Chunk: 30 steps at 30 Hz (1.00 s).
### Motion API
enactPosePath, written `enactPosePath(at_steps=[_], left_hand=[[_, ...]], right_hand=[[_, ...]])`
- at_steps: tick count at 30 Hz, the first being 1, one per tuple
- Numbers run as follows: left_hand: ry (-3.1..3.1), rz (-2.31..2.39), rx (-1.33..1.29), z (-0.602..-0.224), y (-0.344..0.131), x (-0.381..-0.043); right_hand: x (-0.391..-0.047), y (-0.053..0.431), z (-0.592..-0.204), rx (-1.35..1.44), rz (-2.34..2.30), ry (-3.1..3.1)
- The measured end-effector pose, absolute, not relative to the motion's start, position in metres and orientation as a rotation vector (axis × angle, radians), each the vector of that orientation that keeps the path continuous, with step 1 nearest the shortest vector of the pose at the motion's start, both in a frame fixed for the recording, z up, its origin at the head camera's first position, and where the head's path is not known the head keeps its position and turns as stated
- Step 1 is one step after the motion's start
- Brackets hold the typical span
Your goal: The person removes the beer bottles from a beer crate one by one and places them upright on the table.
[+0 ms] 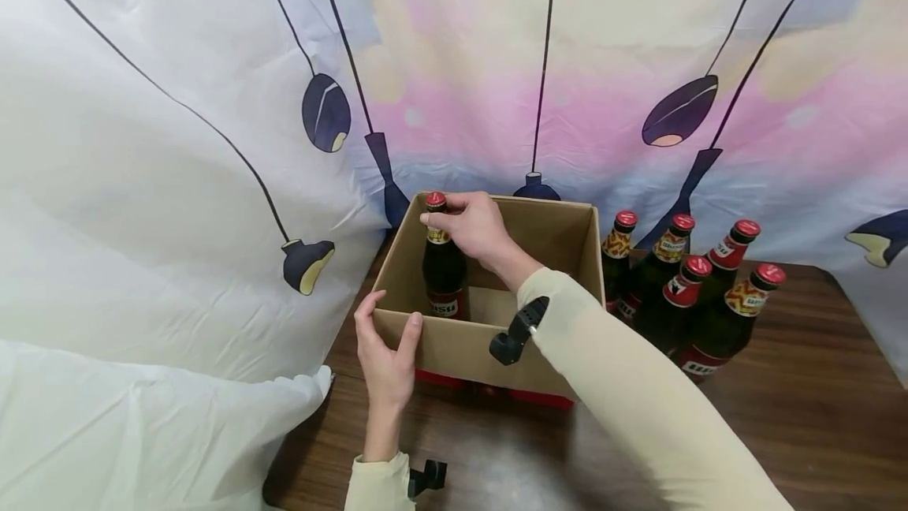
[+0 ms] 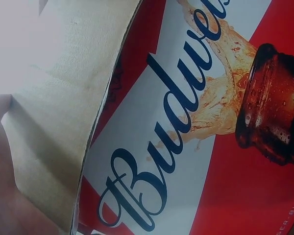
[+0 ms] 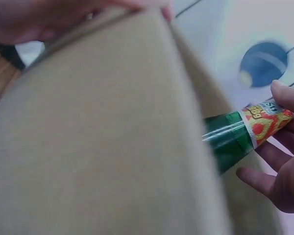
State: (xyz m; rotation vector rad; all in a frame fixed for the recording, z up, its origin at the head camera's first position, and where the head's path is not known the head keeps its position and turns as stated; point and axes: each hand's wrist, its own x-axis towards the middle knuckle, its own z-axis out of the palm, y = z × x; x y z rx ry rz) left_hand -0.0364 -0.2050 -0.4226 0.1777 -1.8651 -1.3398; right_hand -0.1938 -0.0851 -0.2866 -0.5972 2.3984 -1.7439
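Note:
My right hand [image 1: 477,229] grips a green glass beer bottle [image 1: 444,270] by its neck, just below the red cap. The bottle stands upright inside an open cardboard box [image 1: 489,349], near its back left corner. In the right wrist view the bottle's green shoulder [image 3: 228,137] and patterned neck label show, with thumb and fingers around the neck. My left hand [image 1: 386,361] holds the box's near left corner, thumb on the front flap and fingers at the left side. The left wrist view shows the box's red and white printed side [image 2: 186,117] below the raised flap.
Several more capped beer bottles [image 1: 681,290] stand in a group right of the box on the brown wooden table [image 1: 816,369]. A printed cloth [image 1: 454,46] hangs behind the table. White fabric [image 1: 142,424] lies along the left.

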Motion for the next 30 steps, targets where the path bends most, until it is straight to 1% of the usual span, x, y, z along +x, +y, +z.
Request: enactPosePath(at_steps=[7, 13, 21, 24, 30], left_hand=[[-1.852, -1.353, 0.188, -0.423, -0.205, -0.041], [-1.850, -1.358, 0.191, -0.423, -0.204, -0.041], [-1.851, -1.351, 0.192, -0.423, -0.203, -0.038], [-1.849, -1.340, 0.184, -0.422, -0.204, -0.036], [-1.828, -1.363, 0.192, -0.420, -0.206, -0.032]], right_hand=[[-0.175, -0.048, -0.247, -0.664, -1.897, 2.365], [-0.169, -0.012, -0.221, -0.714, -1.970, 2.362], [-0.158, 0.034, -0.187, -0.671, -2.099, 2.403], [-0.150, 0.049, -0.168, -0.671, -2.183, 2.396], [-0.143, 0.072, -0.135, -0.757, -2.441, 2.247]])
